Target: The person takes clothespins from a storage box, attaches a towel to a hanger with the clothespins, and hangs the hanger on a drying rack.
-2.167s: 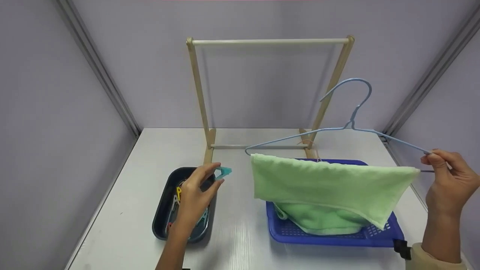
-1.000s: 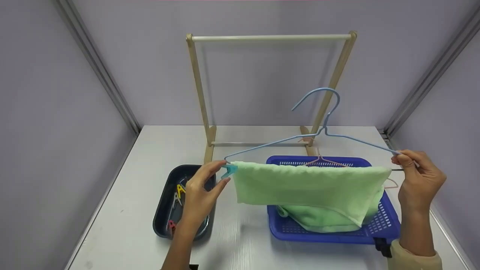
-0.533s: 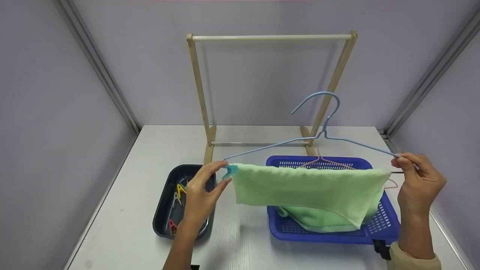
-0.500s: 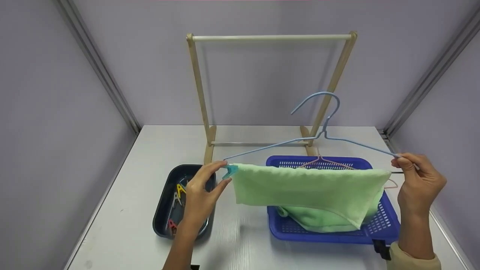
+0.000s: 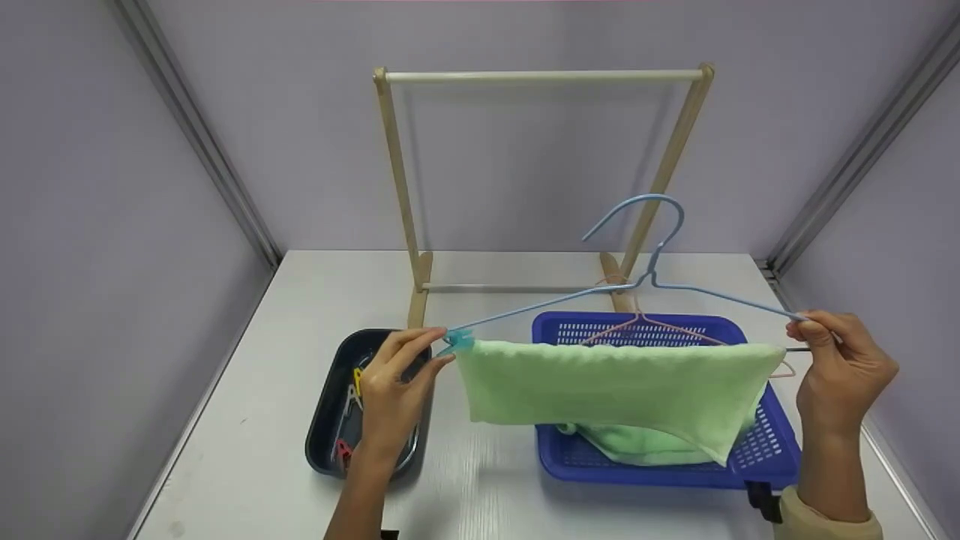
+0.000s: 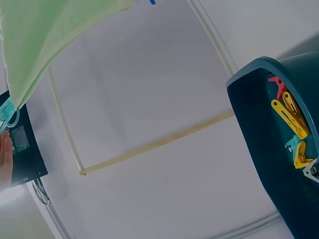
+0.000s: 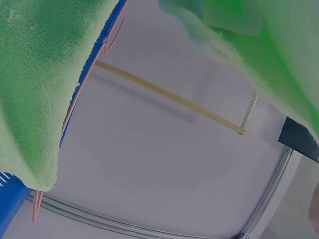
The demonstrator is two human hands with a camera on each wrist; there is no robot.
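In the head view my left hand (image 5: 397, 382) pinches a teal clothespin (image 5: 457, 341) between thumb and fingers, right at the top left corner of a light green towel (image 5: 615, 382). The towel is folded over the lower bar of a light blue hanger (image 5: 649, 197). My right hand (image 5: 844, 367) holds the hanger's right end between thumb and forefinger, above the basket. At its edge, the left wrist view shows the teal clothespin (image 6: 7, 112) against the towel's corner. The towel hides most of the hanger's lower bar.
A blue basket (image 5: 559, 471) with green cloth and pink hangers stands below the towel. On the left, a dark box (image 5: 315, 442) contains several clothespins, yellow, red and grey among them. Behind stands a wooden rack (image 5: 544, 76) with a white top bar.
My left hand has brought the clothespin from beside the dark box to the towel's left corner, and its pinch has narrowed. The hanger and towel have moved left, then slightly down.
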